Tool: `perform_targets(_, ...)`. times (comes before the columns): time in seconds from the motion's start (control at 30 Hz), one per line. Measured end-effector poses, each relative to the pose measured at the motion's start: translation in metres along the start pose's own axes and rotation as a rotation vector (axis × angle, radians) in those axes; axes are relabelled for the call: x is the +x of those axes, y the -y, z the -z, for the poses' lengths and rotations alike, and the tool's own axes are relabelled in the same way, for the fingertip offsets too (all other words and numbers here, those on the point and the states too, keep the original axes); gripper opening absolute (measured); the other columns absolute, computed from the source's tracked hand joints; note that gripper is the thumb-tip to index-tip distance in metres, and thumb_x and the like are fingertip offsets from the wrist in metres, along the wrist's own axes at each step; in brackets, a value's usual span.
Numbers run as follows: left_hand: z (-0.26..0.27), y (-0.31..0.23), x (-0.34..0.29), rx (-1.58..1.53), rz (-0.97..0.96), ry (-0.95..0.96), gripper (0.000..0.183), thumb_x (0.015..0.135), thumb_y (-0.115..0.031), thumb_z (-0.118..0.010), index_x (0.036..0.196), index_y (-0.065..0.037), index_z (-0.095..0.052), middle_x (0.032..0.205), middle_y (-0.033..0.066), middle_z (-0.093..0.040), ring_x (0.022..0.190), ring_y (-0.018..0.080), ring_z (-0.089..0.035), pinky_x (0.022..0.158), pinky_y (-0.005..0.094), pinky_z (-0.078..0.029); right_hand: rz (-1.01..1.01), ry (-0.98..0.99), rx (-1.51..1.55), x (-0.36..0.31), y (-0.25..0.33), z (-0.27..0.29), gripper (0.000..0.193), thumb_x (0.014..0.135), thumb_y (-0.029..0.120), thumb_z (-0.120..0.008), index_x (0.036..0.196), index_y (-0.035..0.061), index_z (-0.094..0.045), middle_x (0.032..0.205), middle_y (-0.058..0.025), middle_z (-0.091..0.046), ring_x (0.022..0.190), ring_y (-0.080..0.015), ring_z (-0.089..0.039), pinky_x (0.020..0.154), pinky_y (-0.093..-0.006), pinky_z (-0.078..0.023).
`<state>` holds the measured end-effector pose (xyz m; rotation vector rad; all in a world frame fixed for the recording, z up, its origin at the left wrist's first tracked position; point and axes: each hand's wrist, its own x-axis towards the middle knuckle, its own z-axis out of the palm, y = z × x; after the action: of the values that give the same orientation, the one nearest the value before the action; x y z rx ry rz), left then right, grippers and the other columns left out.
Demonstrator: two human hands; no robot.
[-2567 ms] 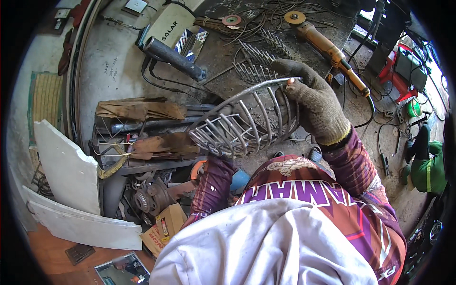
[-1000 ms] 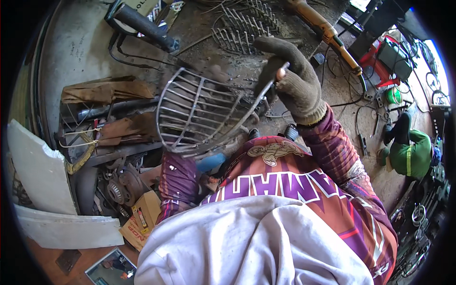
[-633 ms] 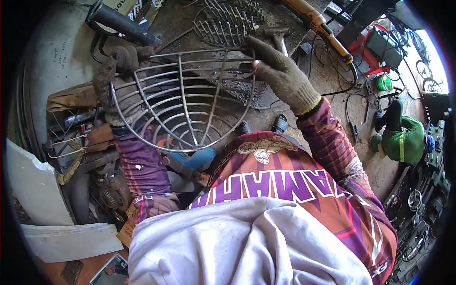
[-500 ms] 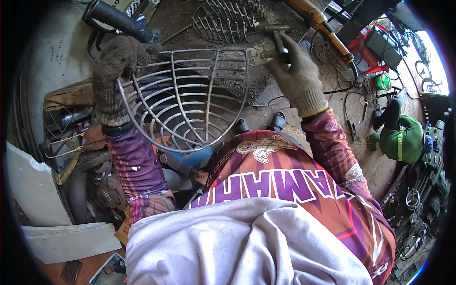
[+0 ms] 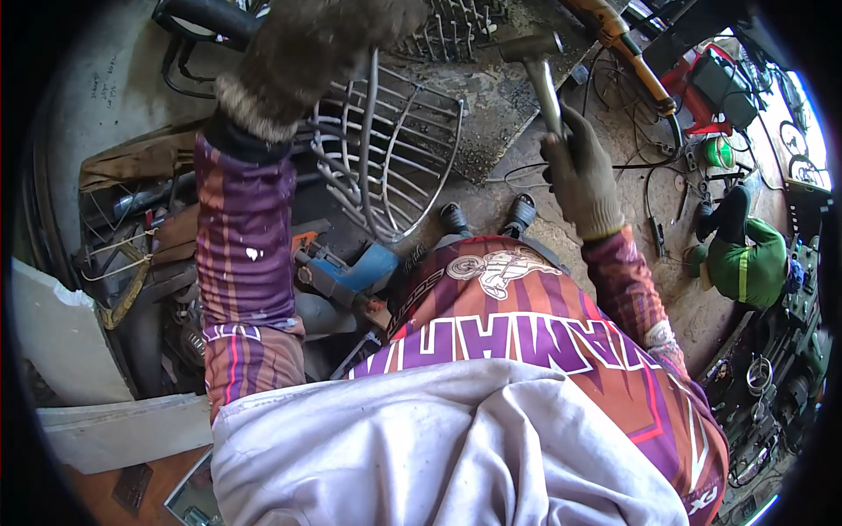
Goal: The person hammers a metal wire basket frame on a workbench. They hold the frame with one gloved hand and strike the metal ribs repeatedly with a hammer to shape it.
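My left hand (image 5: 316, 66), in a dark, worn knit glove, is closed on the rim of a half-round grate of welded metal rods (image 5: 410, 131). The grate tilts, with its curved side toward me, over the near edge of the dark work table (image 5: 504, 110). Its upper left part is hidden behind the glove. In a lighter glove, my right hand (image 5: 583, 171) grips a hammer (image 5: 549, 96) by its metal handle. The hammer's head points up and away from me, to the right of the grate and apart from it.
Another spiked rod piece (image 5: 452, 26) lies on the table's far side. An orange-bodied power tool (image 5: 627, 48) and loose cables are at the right. A blue power tool (image 5: 355, 267) sits below the grate. A person in green (image 5: 750, 259) crouches at far right.
My right hand has taken hold of the hammer and lifted it back from the table, toward me and right. My left hand has moved up and right, tilting the grate.
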<state>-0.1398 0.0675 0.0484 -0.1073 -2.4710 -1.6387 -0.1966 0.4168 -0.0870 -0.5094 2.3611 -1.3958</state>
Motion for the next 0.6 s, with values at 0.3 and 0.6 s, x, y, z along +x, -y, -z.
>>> perform_targets(0.3, -0.01, -0.025, 0.032, 0.151, -0.072, 0.366, 0.034, 0.102, -0.028, -0.055, 0.106, 0.004, -0.065, 0.089, 0.0061, -0.062, 0.075, 0.013, -0.06, 0.064, 0.0268, -0.05, 0.181, 0.435, 0.279, -0.053, 0.004, -0.002, 0.046, 0.095, 0.021, -0.068, 0.132, -0.0021, -0.055, 0.104, -0.0184, -0.068, 0.092, -0.028, -0.068, 0.081, -0.0367, -0.053)
perform_targets(0.6, -0.01, -0.026, 0.041, 0.13, -0.086, 0.438, 0.035, 0.101, -0.03, -0.057, 0.109, 0.003, -0.064, 0.091, 0.0076, -0.064, 0.076, 0.0137, -0.062, 0.064, 0.0264, -0.052, 0.199, 0.421, 0.217, -0.064, 0.002, -0.026, 0.047, 0.099, 0.033, -0.062, 0.13, -0.0016, -0.056, 0.102, -0.0229, -0.069, 0.093, -0.0385, -0.069, 0.082, -0.0437, -0.053)
